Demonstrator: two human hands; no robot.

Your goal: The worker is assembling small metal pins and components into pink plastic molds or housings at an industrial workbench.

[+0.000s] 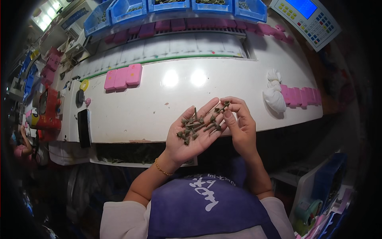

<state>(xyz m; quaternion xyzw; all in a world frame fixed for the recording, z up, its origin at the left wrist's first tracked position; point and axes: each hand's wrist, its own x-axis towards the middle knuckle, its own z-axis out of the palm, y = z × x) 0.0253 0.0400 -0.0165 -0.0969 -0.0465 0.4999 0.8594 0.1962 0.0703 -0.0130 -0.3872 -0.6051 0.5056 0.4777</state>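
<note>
My left hand (191, 139) is turned palm up above the table's front edge, fingers stretched out and slightly cupped. Across its palm and fingers lies a loose heap of small grey-green parts (193, 126), with thin stems and knobby, flared ends; their exact kind is unclear. My right hand (241, 125) meets it from the right, thumb and fingers curled together. One more small part (222, 107) of the same look sits at its fingertips, just over the left fingers. A beaded bracelet (162, 167) circles my left wrist.
On the white table (147, 111) stand pink blocks (123, 77) at left, another pink row (300, 95) and a tied white bag (274, 95) at right. Blue bins (171, 6) line the back. A keypad scale (306, 20) is far right, a black phone-like slab (84, 128) near left.
</note>
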